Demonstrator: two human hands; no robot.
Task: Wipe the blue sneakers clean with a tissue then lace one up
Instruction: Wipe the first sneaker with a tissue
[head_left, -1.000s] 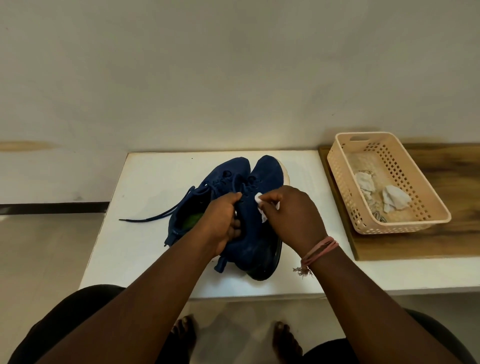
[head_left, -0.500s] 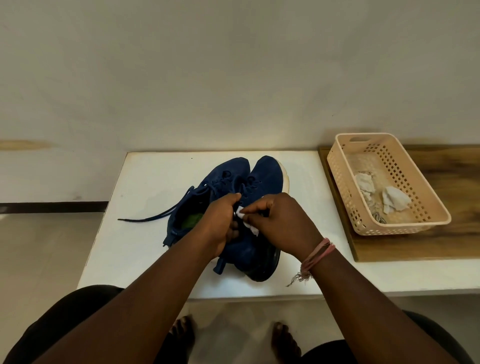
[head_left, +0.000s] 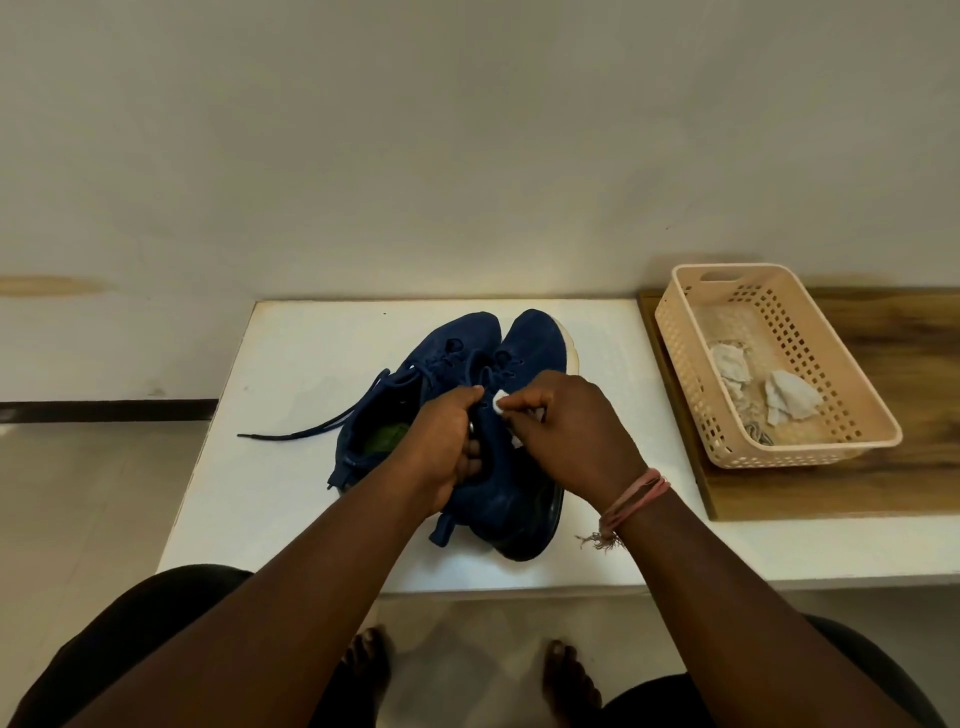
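No legible text or labels anywhere

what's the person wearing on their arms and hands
Both forearms are bare, with no sleeves in view. The right hand has no glove or ring that shows; its wrist carries a band of thin pink and reddish threads with a frayed tuft hanging from it. The left hand is bare too, and a small dark ring-like item seems to sit on one finger.

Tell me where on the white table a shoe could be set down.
Bare patches: the white table left of the sneakers, below the loose lace, and between sneakers and basket. Crowded at centre, where both hands work.
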